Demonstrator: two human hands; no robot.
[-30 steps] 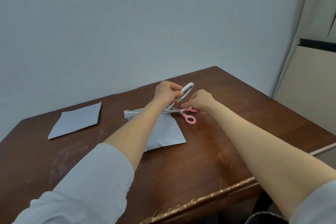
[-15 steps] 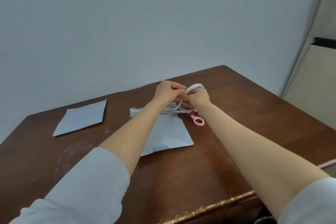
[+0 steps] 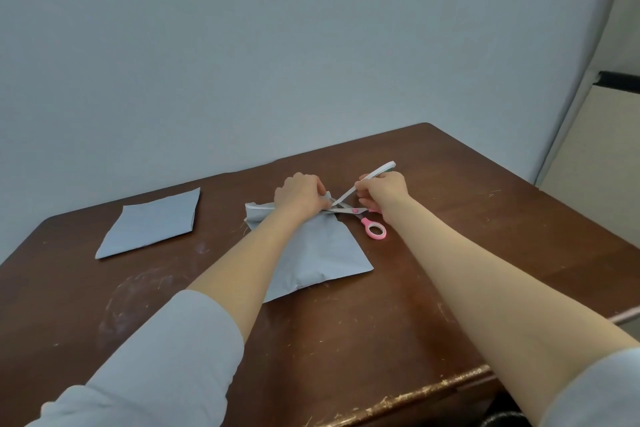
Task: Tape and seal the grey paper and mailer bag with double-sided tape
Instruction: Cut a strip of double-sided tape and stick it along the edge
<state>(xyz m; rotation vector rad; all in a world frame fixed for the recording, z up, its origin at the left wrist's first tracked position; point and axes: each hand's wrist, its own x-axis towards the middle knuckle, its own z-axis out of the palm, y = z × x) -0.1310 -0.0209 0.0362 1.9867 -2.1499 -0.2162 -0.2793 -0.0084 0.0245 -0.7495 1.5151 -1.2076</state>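
Note:
A grey mailer bag (image 3: pixel 317 253) lies flat in the middle of the brown table (image 3: pixel 450 253). My left hand (image 3: pixel 300 196) rests on the bag's far edge and pinches the free end of a white tape strip there. My right hand (image 3: pixel 382 189) grips the roll of double-sided tape (image 3: pixel 379 170), raised to the right of the bag, and the strip runs taut from the roll down to my left hand. A folded grey paper (image 3: pixel 152 225) lies apart at the far left.
Pink-handled scissors (image 3: pixel 367 222) lie on the table just right of the bag's far corner, under the stretched strip. The table's worn front edge (image 3: pixel 398 402) runs close to me. A plain wall stands right behind the table.
My right hand has pulled the tape roll away to the right, drawing a strip out. My left hand has dropped onto the bag's far edge with the strip's end.

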